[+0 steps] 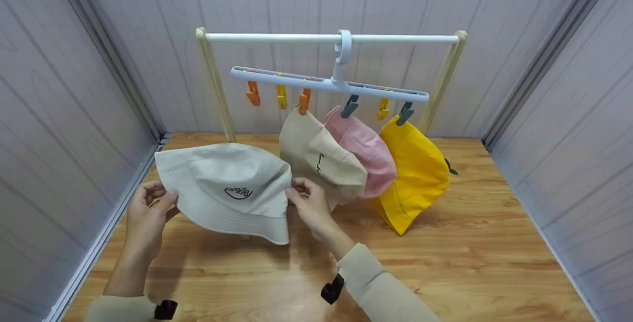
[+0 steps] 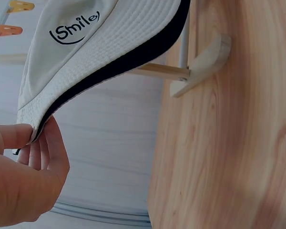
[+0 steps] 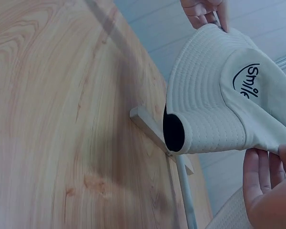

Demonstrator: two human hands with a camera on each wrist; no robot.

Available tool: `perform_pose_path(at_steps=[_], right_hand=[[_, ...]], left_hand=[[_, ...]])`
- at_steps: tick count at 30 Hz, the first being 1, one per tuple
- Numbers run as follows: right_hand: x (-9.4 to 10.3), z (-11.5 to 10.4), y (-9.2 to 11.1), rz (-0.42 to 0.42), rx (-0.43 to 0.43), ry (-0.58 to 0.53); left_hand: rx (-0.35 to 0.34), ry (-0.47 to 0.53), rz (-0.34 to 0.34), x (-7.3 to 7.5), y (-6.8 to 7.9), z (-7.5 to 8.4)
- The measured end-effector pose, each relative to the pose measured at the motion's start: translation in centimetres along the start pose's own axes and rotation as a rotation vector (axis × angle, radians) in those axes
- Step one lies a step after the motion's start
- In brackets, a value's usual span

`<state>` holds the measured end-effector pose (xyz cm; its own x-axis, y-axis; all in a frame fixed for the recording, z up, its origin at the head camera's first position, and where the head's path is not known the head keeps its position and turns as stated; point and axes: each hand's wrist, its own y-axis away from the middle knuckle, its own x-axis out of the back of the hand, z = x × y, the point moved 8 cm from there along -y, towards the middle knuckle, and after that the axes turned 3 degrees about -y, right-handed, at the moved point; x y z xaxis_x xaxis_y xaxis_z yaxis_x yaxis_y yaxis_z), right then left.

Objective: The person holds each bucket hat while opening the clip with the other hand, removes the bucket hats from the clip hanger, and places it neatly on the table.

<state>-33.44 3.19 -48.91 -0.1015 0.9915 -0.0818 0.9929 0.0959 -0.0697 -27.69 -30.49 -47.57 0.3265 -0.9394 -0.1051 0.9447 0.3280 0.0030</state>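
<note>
A white bucket hat [image 1: 227, 178] with "Smile" lettering and a black underside is held up between both hands in front of the rack. My left hand [image 1: 148, 213] pinches the left end of its brim between thumb and fingers, as the left wrist view also shows. At the other side, my right hand [image 1: 311, 206] pinches the hat's crown edge, thumb in front and fingers behind. Just right of it hangs a cream bucket hat [image 1: 321, 156] from an orange clip [image 1: 304, 102]. The pink hat [image 1: 366, 151] and the yellow hat [image 1: 415, 173] hang from dark clips [image 1: 350, 106].
A pale blue clip hanger [image 1: 292, 80] tilts down to the right from the rack's white bar [image 1: 277, 38]. An orange clip [image 1: 253, 93] and yellow clips [image 1: 281, 97] hang without hats. Wooden posts [image 1: 215, 89] carry the rack on the wood-grain table [image 1: 484, 243], with panel walls around.
</note>
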Motion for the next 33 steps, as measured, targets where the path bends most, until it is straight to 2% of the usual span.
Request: perform_pose_path(at_steps=[7,11,18,25,30,33], right_hand=[[-1.3,0.5,-0.7,-0.021,-0.055,-0.019],[-2.3,0.7,-0.6,-0.051,-0.099,-0.036],[-4.1,1.3,-0.8,-0.07,-0.187,-0.07],[-5.7,2.2,-0.8,-0.066,-0.217,-0.062],[-6.4,3.3,-0.5,-0.059,-0.25,-0.062],[-6.9,3.7,-0.5,-0.07,-0.243,-0.059]], left_hand=[[0.055,-0.068,-0.032,1.8,-0.2,-1.1],[0.091,-0.07,-0.049,3.0,0.0,-2.0],[0.133,-0.084,-0.122,5.0,0.4,-3.3],[0.209,-0.151,-0.106,6.7,0.5,-5.0],[0.22,-0.206,-0.113,7.6,0.3,-5.7],[0.236,-0.224,-0.096,8.0,0.3,-6.1]])
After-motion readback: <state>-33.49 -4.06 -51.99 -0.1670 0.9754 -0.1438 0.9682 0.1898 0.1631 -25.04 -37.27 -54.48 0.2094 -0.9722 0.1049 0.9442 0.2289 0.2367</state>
